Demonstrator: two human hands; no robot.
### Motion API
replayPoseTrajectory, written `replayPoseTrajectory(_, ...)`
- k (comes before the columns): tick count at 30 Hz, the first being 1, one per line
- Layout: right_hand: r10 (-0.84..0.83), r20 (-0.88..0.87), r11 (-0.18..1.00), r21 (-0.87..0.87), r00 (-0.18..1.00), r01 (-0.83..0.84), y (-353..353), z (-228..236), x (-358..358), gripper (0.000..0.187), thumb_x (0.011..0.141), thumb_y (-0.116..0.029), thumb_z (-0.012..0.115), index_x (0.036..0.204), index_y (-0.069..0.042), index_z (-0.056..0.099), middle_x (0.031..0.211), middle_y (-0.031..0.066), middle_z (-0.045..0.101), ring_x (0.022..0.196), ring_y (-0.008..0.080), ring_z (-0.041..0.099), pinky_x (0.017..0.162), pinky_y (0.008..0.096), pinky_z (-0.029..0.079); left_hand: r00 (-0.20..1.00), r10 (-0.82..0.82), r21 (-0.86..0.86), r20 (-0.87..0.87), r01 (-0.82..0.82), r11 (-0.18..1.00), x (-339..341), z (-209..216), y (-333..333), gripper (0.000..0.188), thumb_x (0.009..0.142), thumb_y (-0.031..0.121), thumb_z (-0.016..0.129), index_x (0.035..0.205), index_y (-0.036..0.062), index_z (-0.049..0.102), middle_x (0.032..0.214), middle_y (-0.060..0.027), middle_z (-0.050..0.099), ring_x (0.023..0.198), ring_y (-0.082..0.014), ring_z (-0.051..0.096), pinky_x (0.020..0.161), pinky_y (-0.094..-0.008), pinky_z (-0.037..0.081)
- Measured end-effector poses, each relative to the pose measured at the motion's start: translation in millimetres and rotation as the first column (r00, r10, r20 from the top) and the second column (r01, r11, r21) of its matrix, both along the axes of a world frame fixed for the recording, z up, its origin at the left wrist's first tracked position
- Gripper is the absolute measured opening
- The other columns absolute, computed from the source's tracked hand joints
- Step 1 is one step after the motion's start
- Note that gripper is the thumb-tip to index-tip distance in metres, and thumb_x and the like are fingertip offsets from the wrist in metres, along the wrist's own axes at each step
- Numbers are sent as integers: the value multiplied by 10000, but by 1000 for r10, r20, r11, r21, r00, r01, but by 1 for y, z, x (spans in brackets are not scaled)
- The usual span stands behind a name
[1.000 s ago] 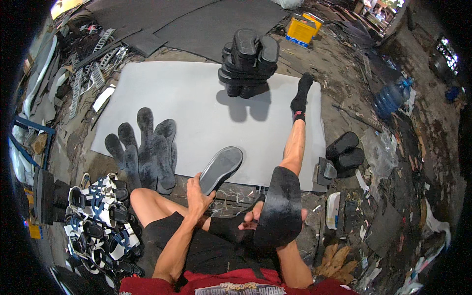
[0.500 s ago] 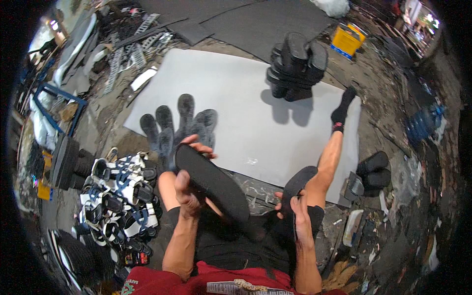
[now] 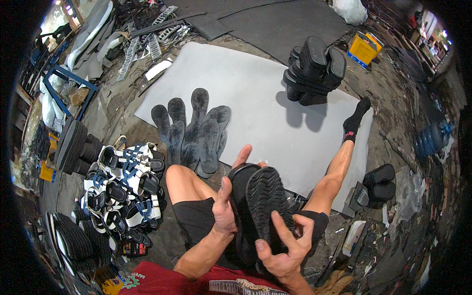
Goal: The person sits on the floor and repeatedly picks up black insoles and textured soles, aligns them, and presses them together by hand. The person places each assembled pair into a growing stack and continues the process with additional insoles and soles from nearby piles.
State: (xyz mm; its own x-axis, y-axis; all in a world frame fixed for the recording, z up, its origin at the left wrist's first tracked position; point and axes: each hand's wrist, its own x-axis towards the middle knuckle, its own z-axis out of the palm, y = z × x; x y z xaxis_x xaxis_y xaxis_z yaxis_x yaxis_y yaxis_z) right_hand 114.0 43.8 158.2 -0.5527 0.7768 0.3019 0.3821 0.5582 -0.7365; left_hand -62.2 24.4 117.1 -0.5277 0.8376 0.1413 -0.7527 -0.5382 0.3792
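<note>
Beyond, a pale sheet (image 3: 275,128); nearer, a red shirt (image 3: 162,281) and, over black shorts (image 3: 192,219), a smooth, rimmed black sole (image 3: 241,184). Overlapping it, a ridged sole (image 3: 265,191) with wavy black tread! Gripping the smooth one in curled thumb and fingers of the left hand (image 3: 224,211); touching the tread with loosely spread fingers of the right hand (image 3: 289,253), can't tell if gripping. On the shirt, pale lettering (image 3: 253,286), green emblem (image 3: 132,281).

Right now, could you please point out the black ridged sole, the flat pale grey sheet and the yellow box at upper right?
Black ridged sole (image 3: 263,194), head view: middle of wavy underside.
Pale grey sheet (image 3: 260,115), head view: bare middle.
Yellow box (image 3: 361,47), head view: side wall.
</note>
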Motion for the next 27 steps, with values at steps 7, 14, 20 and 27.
replayPoseTrajectory(7,16,-32,1000,27,999,-15,-8,-17,-9,665,716,-402,914,1308,-115,821,1140,159,511,945,279,553,805,386,496,997,-30,-2,-69,30,1000,3,4,1,943,1080,565,586,1744,76,129,1481,-174,538,1391,-309,566,1157,-427,526)
replayPoseTrajectory(14,-6,-27,1000,19,1000,7,-7,-19,-12,659,688,-373,947,1312,-198,828,1078,197,616,1012,351,614,813,424,583,997,2,-119,-72,-11,993,7,4,1,933,1064,602,577,1738,89,187,1447,-222,536,1327,-337,592,1117,-467,536)
replayPoseTrajectory(20,0,-9,1000,-22,1000,0,-6,-15,-14,653,692,-361,948,1311,-192,829,1078,196,616,1018,351,609,824,432,585,998,3,-111,-66,-10,994,6,2,1,942,1057,588,600,1737,88,183,1451,-214,535,1322,-333,590,1115,-461,537)
replayPoseTrajectory(27,21,-4,998,-55,1000,-21,-3,-16,-14,658,695,-338,950,1313,-150,823,1072,203,652,1017,365,606,854,437,581,998,-26,-39,-64,23,999,5,-6,2,884,1083,503,602,1719,49,190,1477,-173,533,1374,-282,575,1188,-420,488)
